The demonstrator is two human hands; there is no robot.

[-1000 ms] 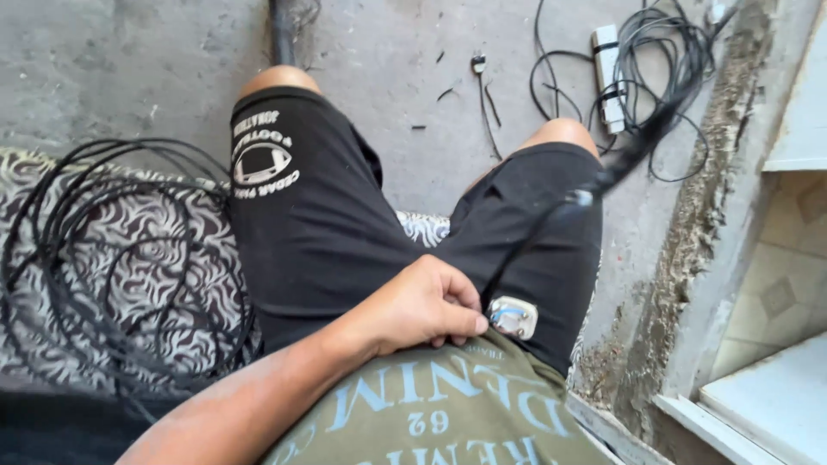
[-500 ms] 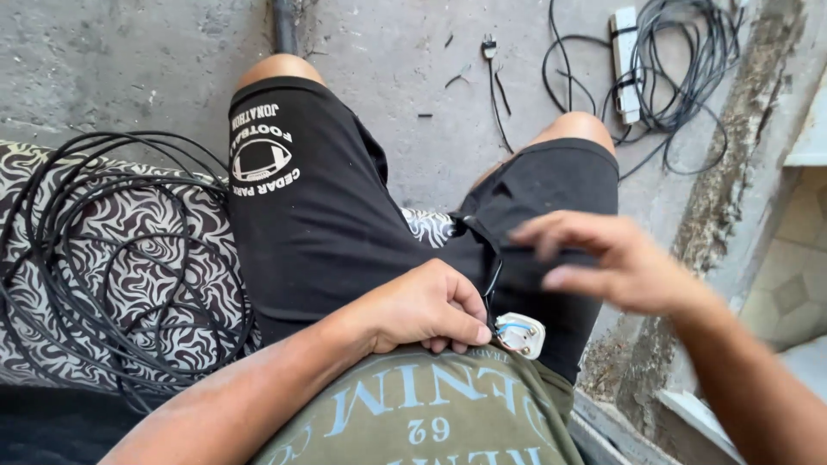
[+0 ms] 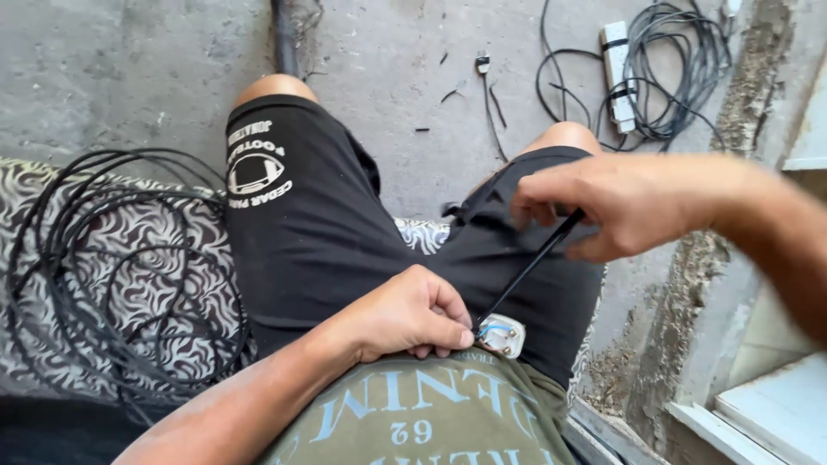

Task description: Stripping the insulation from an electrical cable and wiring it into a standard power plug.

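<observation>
From the head view, my left hand (image 3: 405, 314) is clenched on the small white plastic plug body (image 3: 502, 335), opened so that thin blue and pale wire ends show, and presses it against my lap at the hem of my olive shirt (image 3: 413, 413). My right hand (image 3: 633, 202) pinches the thin black round cable (image 3: 530, 267) between thumb and fingers, and the cable runs taut down into the plug.

I judge the risk lies in that tension: too hard a pull could drag the fine wires out of the plug, and the smooth casing could slip from my left grip on the soft black shorts (image 3: 336, 232).

Beside me a loose coil of black cable (image 3: 95, 267) lies on a swirl-patterned cushion (image 3: 155, 250); the rough concrete floor (image 3: 129, 69) carries a white power strip (image 3: 617, 73).
</observation>
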